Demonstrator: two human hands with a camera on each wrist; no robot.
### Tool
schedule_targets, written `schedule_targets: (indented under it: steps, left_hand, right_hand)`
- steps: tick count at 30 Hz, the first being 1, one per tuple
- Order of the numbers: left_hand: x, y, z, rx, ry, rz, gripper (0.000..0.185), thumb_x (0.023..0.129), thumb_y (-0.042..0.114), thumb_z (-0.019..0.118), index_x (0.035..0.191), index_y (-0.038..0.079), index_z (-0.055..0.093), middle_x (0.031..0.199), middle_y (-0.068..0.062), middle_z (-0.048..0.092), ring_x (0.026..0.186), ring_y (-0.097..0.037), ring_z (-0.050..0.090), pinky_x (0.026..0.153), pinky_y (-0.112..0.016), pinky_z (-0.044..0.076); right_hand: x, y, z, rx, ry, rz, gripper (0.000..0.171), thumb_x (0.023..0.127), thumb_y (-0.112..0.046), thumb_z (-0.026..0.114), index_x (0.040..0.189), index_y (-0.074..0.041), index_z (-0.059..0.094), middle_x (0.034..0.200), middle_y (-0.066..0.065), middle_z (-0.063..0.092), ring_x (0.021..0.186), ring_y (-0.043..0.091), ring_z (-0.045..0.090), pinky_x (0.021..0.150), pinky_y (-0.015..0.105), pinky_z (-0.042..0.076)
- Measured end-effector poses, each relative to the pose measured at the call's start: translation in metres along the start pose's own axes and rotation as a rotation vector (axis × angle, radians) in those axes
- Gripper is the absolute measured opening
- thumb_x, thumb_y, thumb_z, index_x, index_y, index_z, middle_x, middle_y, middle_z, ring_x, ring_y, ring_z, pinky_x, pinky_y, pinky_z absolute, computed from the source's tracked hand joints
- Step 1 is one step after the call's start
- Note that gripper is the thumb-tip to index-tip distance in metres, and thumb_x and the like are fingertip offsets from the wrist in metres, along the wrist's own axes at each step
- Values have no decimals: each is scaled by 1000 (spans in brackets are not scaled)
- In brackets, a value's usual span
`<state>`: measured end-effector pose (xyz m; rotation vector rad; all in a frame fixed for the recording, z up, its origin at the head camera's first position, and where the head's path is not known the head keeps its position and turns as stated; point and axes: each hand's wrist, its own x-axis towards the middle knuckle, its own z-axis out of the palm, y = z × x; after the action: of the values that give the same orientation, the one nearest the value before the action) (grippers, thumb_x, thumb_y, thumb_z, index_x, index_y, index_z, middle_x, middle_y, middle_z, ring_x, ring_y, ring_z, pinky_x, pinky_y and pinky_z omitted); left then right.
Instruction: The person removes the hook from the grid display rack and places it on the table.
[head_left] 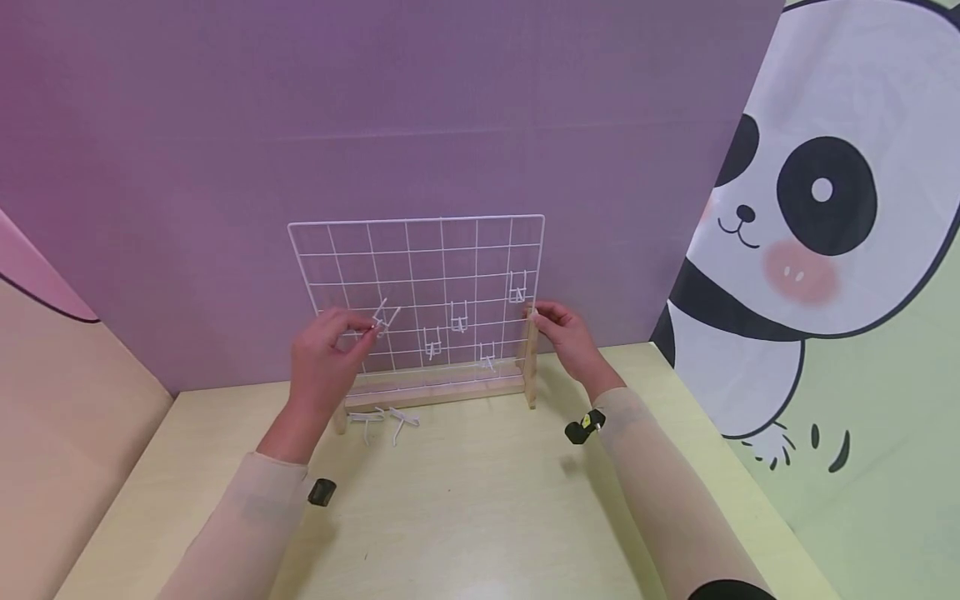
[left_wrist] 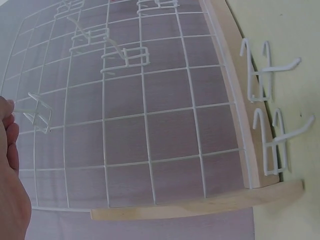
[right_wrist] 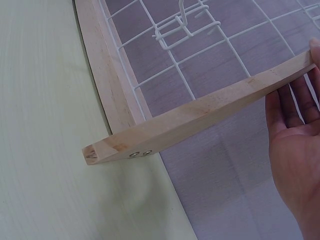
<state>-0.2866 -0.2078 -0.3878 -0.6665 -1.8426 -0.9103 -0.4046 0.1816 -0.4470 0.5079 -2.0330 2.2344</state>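
Hook, pinched by the left hand, lies right of it, near side of wire grid; right hand grips right post.

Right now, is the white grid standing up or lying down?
Standing up: the white grid rises above the table in its wooden stand, whose side post the right hand holds.

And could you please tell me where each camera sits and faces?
Head: head-worn, facing forward and down at wire grid; left hand, right hand, sleeves show.
Left wrist: worn there, faces grid and loose hooks; left hand shows.
Right wrist: worn there, faces wooden side post; right hand shows.
Both wrist views share the grid.
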Motion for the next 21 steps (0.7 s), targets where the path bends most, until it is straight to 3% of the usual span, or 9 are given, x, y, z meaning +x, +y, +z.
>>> schedule_targets:
  steps: [5,21]
  left_hand:
    - [-7,-2,-1,21,-16,-3,18,85,-11,88,96,1,80,93,-13,79,87,-32,74,91,-12,48]
    - [-24,-9,-3,60,-47,4,22,82,-14,89,96,0,79,93,-11,78,85,-30,73,89,-11,50]
  right_hand:
    - [3,4,-1,3,-2,-2,31,109,-4,68,137,9,67,115,-7,79,115,12,69,111,30,52]
    - [2,2,0,-28,3,8,36,110,-7,68,141,10,64,120,-4,78,119,13,68,115,34,51]
